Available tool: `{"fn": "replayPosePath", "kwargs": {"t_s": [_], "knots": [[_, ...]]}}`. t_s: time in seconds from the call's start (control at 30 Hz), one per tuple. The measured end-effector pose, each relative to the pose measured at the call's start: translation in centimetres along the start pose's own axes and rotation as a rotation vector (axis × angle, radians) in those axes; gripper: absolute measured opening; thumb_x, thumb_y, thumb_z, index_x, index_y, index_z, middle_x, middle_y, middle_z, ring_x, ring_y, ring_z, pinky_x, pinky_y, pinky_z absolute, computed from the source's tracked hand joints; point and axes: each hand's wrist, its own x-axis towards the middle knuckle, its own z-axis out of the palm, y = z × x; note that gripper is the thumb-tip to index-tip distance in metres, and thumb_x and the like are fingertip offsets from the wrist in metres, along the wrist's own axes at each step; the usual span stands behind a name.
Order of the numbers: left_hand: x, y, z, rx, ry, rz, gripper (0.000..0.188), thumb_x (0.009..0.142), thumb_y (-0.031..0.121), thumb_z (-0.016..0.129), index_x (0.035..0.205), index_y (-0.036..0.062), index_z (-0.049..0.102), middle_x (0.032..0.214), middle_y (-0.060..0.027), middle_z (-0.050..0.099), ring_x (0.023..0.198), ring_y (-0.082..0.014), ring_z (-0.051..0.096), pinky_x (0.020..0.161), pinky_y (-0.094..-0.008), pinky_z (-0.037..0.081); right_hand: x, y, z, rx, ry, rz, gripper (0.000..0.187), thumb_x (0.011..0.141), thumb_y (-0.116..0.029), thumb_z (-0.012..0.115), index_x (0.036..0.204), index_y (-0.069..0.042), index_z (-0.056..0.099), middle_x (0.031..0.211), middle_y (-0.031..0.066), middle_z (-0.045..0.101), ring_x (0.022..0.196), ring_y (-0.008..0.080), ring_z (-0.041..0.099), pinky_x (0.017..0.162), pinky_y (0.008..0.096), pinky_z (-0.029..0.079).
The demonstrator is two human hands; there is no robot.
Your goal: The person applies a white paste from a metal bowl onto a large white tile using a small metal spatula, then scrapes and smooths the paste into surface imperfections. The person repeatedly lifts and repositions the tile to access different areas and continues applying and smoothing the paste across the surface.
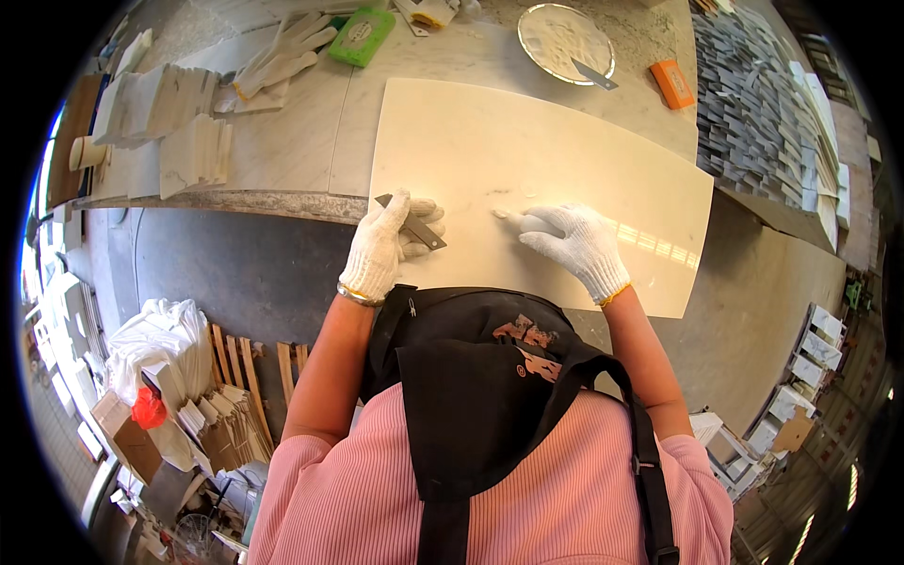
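Observation:
A pale, glossy stone slab lies in front of me, its near edge against my black apron. My left hand, in a white knit glove, is closed round a flat metal scraper blade with a small hole near its end. The blade slants over the slab's left part. My right hand, gloved the same way, rests over the slab with thumb and fingers apart. Its fingertips are beside a small dab of whitish paste. Fainter smears mark the slab around it.
On the worktop stand a bowl of white paste with a metal blade, an orange box and a green box. Spare gloves and stacked stone pieces lie left. Grey strips are piled right.

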Motion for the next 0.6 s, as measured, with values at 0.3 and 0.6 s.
{"fn": "replayPosePath", "kwargs": {"t_s": [0.3, 0.6], "knots": [[0.2, -0.1, -0.1, -0.014, -0.01, 0.006, 0.056, 0.1, 0.048, 0.052, 0.116, -0.0043, 0.063, 0.113, -0.0218, 0.069, 0.095, -0.0263, 0.071, 0.078, -0.0348, 0.056, 0.0, 0.2, 0.2, 0.004, 0.018, 0.004, 0.031, 0.083, -0.043, 0.069, 0.103, -0.02, 0.076, 0.087, 0.0066, 0.07, 0.086, 0.0272, 0.065, 0.077, 0.0398, 0.052], [0.1, -0.1, 0.0, -0.028, -0.009, 0.018, 0.057, 0.101, 0.047, 0.053, 0.116, -0.007, 0.061, 0.113, -0.0238, 0.067, 0.094, -0.0282, 0.07, 0.081, -0.0384, 0.058, -0.5, 1.5, 0.1, 0.498, -0.027, 0.097, 0.039, 0.082, -0.029, 0.077, 0.114, -0.007, 0.073, 0.109, 0.0111, 0.073, 0.098, 0.0188, 0.068, 0.087, 0.0312, 0.052]]}}
